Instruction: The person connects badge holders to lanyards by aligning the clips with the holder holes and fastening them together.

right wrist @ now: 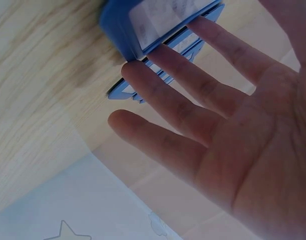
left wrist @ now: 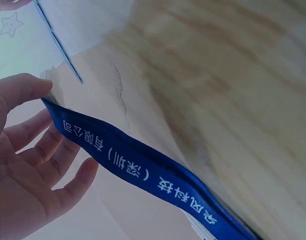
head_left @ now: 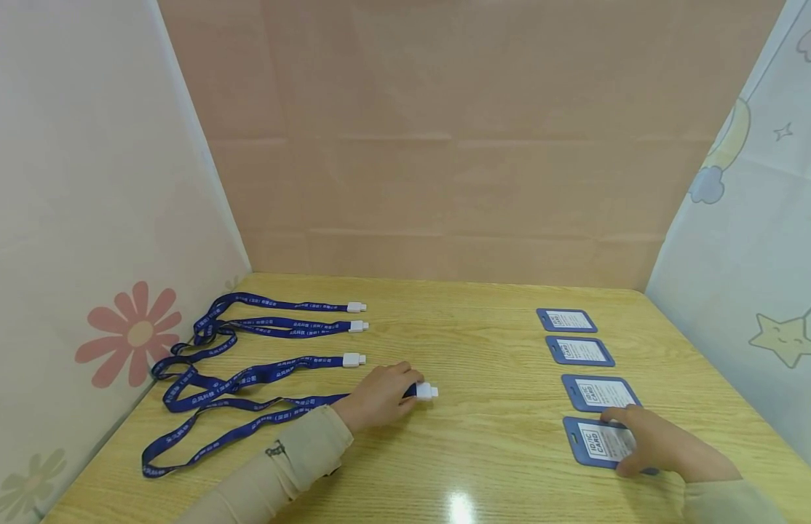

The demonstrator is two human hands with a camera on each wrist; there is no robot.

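Lanyard (left wrist: 137, 161) left of nearest badge (head_left: 598, 441); left hand (head_left: 379, 397) pinches it by white clip (head_left: 425, 391). Right hand (head_left: 661, 440) spread, fingers straight, touching badge. Probably best: grip badge edges, slot (head_left: 574, 439) facing clip, lanyard untwisted.

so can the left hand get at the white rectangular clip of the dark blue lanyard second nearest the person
Probably yes: that white clip lies just beyond the left hand, with nothing visible between them. The hand may first need to let go of the nearest dark blue lanyard, which it holds.
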